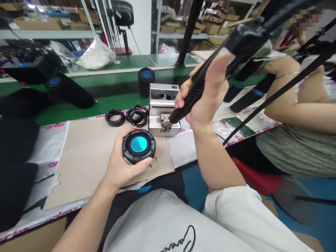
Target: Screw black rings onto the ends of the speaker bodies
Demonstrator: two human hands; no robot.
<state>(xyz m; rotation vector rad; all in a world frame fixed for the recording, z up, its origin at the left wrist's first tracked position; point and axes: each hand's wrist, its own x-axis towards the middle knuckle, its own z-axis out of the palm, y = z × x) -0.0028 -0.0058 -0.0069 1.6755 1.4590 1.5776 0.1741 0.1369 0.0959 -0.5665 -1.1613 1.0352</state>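
On the green workbench (78, 112), the left hand (123, 168) is cradling a round black speaker cap (138, 145) above a cardboard sheet (78, 164), fingers curled around its rim to keep the blue face up, while the right hand (207, 98) is gripping an electric screwdriver (189, 98), its tip steadied at a silver screw feeder (160, 101).

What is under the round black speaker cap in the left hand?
The left hand cups the round black speaker cap from below; a flat brown cardboard sheet lies lower. Thin red and yellow wire ends show at its edge. The fingers hide its underside.
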